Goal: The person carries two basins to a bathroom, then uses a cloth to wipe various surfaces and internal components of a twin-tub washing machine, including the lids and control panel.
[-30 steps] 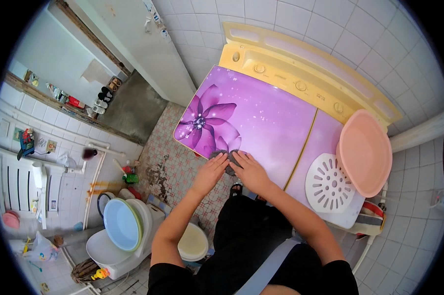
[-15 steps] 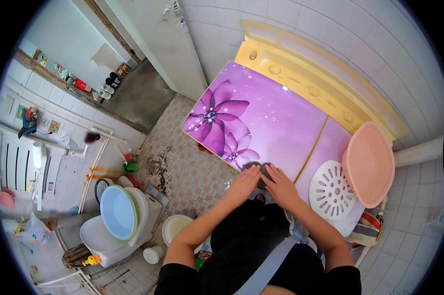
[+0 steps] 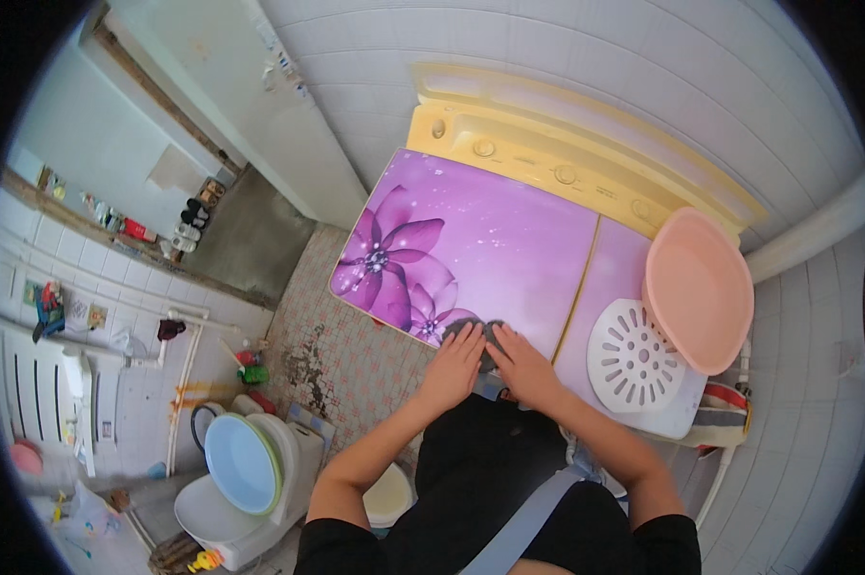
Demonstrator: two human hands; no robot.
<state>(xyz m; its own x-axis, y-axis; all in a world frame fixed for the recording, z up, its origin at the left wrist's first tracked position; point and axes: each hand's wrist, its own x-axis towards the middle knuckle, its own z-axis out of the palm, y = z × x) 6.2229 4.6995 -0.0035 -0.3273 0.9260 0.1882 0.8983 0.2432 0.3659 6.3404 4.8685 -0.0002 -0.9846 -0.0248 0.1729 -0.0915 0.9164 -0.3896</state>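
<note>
A dark grey cloth [image 3: 491,333] is bunched at the front edge of a twin-tub washing machine's purple, flower-printed lid [image 3: 509,230]. My left hand [image 3: 455,368] lies over its left part, fingers pointing away from me and curved onto it. From the other side my right hand [image 3: 526,368] holds the same cloth, with its fingertips close to those of my left. Both palms hide most of the cloth. To the right, a white slotted disc [image 3: 636,356] rests on the narrower purple lid, with a pink basin [image 3: 698,292] leaning over its edge.
The yellow control panel [image 3: 557,172] runs along the machine's back against the tiled wall. At left, a blue basin [image 3: 244,464] sits on the white toilet [image 3: 298,470]. A pale bucket [image 3: 388,496] stands by my left elbow. Beyond the tiled floor [image 3: 341,345], a door [image 3: 250,105] stands ajar.
The whole view has shifted and turned slightly, so the machine appears farther left. Both hands stay together on the cloth at the lid's front edge, with little movement against it.
</note>
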